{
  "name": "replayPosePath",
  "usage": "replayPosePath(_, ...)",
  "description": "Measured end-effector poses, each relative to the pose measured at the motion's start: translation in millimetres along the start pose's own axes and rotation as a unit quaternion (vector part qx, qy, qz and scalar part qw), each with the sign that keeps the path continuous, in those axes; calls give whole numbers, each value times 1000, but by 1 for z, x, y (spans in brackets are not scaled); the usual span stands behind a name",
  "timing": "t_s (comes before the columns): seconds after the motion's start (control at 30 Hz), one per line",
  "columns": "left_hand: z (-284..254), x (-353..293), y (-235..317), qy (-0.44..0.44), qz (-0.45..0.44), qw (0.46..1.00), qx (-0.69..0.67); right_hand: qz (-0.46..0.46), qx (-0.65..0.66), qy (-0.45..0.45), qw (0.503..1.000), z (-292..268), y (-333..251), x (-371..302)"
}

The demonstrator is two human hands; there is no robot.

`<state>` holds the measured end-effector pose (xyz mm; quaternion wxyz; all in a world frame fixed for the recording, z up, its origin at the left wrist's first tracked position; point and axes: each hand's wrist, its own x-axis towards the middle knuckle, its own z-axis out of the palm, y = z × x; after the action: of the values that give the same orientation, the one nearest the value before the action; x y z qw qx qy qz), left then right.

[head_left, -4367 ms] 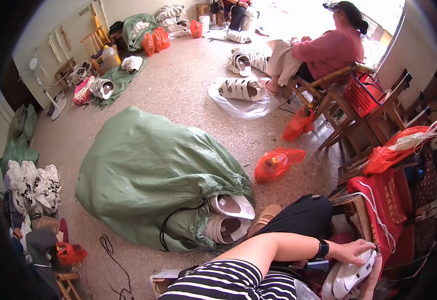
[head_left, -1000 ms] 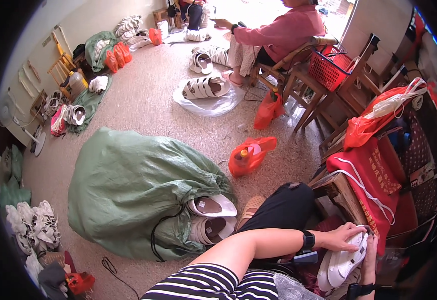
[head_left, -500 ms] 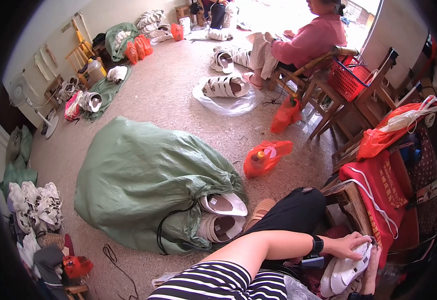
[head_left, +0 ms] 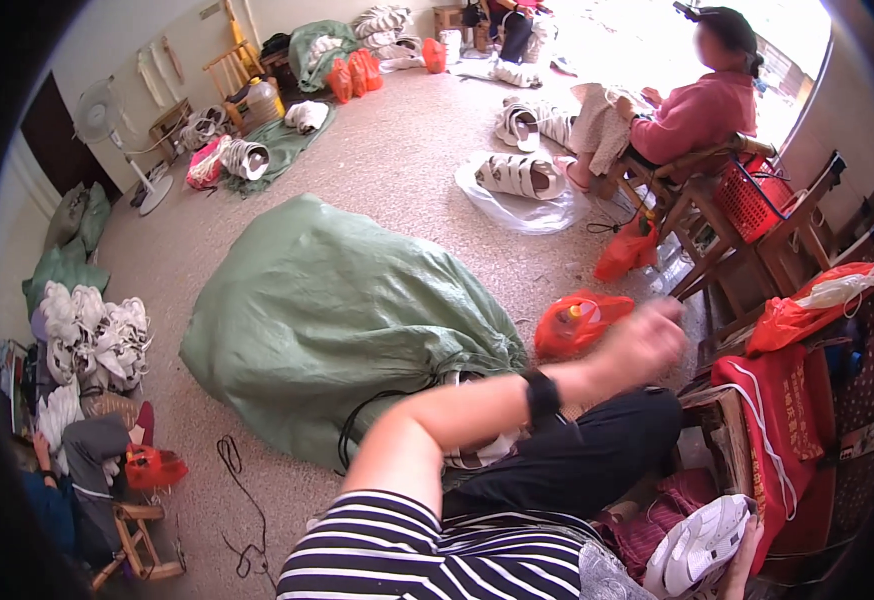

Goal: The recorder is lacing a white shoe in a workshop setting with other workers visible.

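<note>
My left hand (head_left: 652,345), with a black watch on its wrist, is raised over my dark-trousered leg, close to a red plastic bag (head_left: 572,325) on the floor. Motion smears its fingers, and no object shows in it. At the lower right my right hand (head_left: 744,560) grips white shoe uppers (head_left: 695,548) from their far side, low beside a red cloth bag; the uppers hide part of that hand. Ahead of me lies a big green woven sack (head_left: 327,320), its mouth towards me. Shoe uppers in that mouth are mostly hidden behind my left forearm.
A red drawstring bag (head_left: 772,425) hangs over a wooden seat on the right. A person in pink (head_left: 697,120) sits at the far right near bundled uppers (head_left: 517,175). White uppers are heaped (head_left: 97,335) at left, beside another seated person. A black cord (head_left: 232,490) lies on the floor.
My left hand has let go of the white uppers and swung up and leftward over my leg. My right hand still holds them. The whole view has shifted, with surroundings appearing farther right.
</note>
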<state>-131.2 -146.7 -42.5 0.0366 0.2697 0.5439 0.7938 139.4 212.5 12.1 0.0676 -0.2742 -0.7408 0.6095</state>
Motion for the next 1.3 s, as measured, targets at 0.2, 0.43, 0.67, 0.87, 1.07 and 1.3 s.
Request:
replayPosePath(0.2, -248, 15, 58, 288, 13, 929, 231, -9, 0, 18, 1000, -13, 20, -8)
replayPosePath(0.43, -362, 29, 197, 518, -25, 772, 368, -7, -7, 63, 998, -58, 72, -27)
replayPosePath(0.67, -404, -25, 105, 428, -57, 791, 433, -1, -4, 45, 999, -37, 61, -20)
replayPosePath(0.87, -184, -79, 20, 151, -127, 956, 216, -38, -64, 19, 997, -54, 78, 4)
replayPosePath(1.07, -55, -95, 23, -88, 41, 955, 280, -35, -91, 2, 995, -44, 75, 0)
replayPosePath(1.3, -15, -105, 3, -159, 58, 875, 453, -33, -73, 18, 997, -66, 86, -6)
